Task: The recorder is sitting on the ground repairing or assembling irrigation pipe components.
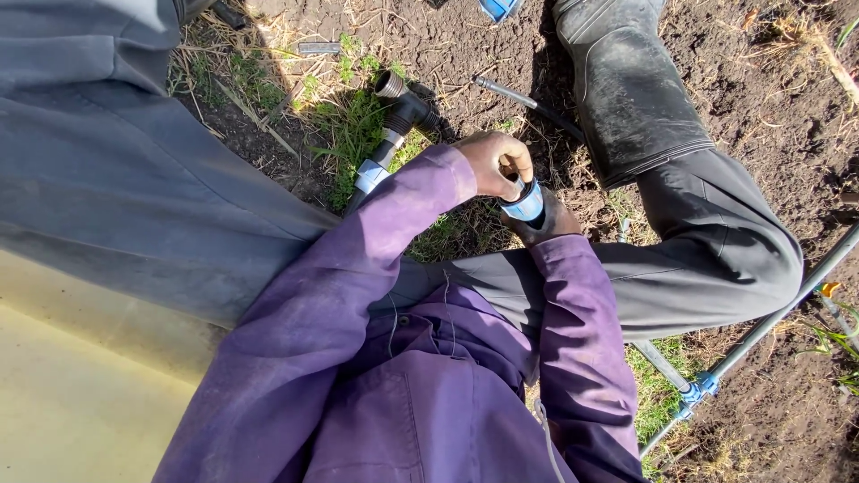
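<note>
Hands: left hand (495, 162) and right hand (546, 220) gripping blue pipe fitting (525, 205)

Dark, crumbly soil (761, 89) is carrying everything here, with patches of green grass (349, 134) and dry straw growing out of it. A black pipe tee fitting (401, 112) is lying in the grass patch, its threaded end pointing away from the person. Just right of that fitting, a thin grey tube (514, 97) is lying on bare soil. Farther right of the fitting, a black rubber boot (626, 89) is resting on the ground. Well below the boot, a long grey pipe (761, 331) with a blue coupling (700, 388) is running diagonally across grass and soil.
</note>
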